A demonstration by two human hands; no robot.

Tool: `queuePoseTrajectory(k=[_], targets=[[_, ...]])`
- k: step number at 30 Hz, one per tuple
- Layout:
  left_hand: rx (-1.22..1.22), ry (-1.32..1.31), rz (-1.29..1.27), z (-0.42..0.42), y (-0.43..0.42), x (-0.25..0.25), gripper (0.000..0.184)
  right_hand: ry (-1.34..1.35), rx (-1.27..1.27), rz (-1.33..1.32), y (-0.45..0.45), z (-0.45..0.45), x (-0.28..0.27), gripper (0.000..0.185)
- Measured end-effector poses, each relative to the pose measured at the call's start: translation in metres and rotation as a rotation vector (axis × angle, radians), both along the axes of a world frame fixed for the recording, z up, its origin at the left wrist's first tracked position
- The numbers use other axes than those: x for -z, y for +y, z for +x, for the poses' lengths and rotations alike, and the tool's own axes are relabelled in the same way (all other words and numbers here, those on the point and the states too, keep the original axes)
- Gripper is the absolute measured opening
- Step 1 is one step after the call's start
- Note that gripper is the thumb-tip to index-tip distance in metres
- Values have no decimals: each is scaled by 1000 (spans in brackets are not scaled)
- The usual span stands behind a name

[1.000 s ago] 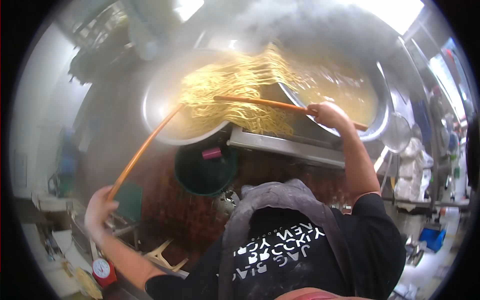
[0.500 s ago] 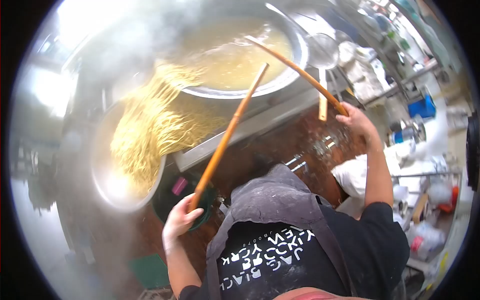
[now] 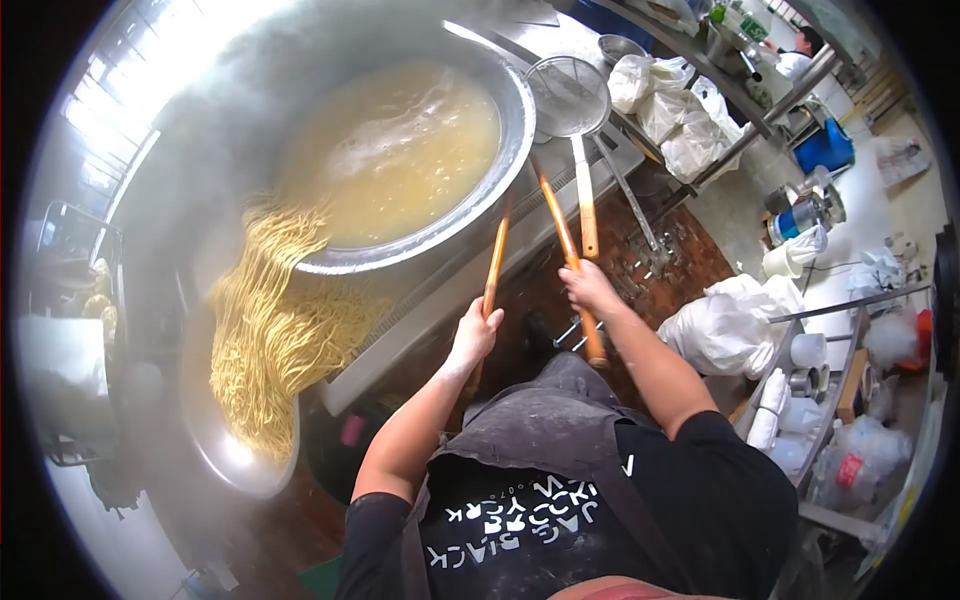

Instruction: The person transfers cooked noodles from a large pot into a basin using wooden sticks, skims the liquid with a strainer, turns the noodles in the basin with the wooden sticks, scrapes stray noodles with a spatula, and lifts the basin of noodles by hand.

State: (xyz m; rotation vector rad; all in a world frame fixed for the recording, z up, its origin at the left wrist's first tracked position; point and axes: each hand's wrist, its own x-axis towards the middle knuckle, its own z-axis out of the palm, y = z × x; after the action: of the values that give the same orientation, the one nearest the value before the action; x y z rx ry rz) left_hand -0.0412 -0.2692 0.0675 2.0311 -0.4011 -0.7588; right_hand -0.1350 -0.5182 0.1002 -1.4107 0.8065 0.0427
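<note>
My left hand [image 3: 474, 335] is closed round a wooden stick [image 3: 497, 255] that points up and away from me. A second wooden stick [image 3: 558, 215] is gripped in my right hand [image 3: 592, 288], its lower end sticking out below the fist. Yellow noodles [image 3: 270, 340] hang from the rim of a large pot [image 3: 522, 150] of cloudy, bubbling liquid down into a metal bowl [image 3: 205, 440]. Neither stick touches the noodles.
A mesh strainer [image 3: 567, 95] with a wooden handle lies right of the pot. White bags [image 3: 725, 325] and a metal shelf stand at the right. A person [image 3: 800, 50] is far off at the upper right. Steam blurs the left side.
The view has swung to the right. Both sticks have left the noodles, and my hands have come closer together in front of me, still holding them.
</note>
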Motion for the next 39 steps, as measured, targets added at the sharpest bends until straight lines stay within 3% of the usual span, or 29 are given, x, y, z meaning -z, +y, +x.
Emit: queuePoseTrajectory(k=[2,4,6,8,9,11,12,13,16,17,18,20,23,26,34,39], targets=[[-16,-76,40,17,-50,3,48,-31,78,-166,-9,48,43,21],[-40,50,-13,42,-94,19,57,6,98,-111,-20,87,66,24],[-62,36,37,62,-126,52,70,84,-116,-140,-46,119,86,31],[-11,-50,195,72,-151,32,83,-206,-386,-696,-88,130,121,42],[41,-163,330,69,-158,31,84,-53,-502,-623,-115,132,54,44],[84,-265,448,64,-169,32,82,-104,-59,-762,-175,124,55,33],[104,-322,506,64,-174,33,81,5,-75,-1083,-214,119,49,33],[99,-374,510,66,-178,54,80,37,-11,-1342,-249,107,70,53],[81,-312,519,69,-204,43,81,460,-134,-1034,-330,55,118,85],[111,-363,489,74,-207,46,81,275,-190,-844,-356,33,164,71],[140,-416,455,79,-213,50,81,272,-250,11,-366,32,162,50],[170,-455,439,85,-225,47,80,183,-223,-117,-352,24,141,40],[164,-427,521,86,-236,32,77,37,-150,-767,-338,25,116,33],[145,-412,604,82,-225,44,77,188,-51,-792,-317,34,71,29],[99,-307,776,87,-182,39,65,53,187,-1131,-350,69,39,34],[120,-280,751,74,-174,37,57,-1,152,-1045,-346,108,10,41]])
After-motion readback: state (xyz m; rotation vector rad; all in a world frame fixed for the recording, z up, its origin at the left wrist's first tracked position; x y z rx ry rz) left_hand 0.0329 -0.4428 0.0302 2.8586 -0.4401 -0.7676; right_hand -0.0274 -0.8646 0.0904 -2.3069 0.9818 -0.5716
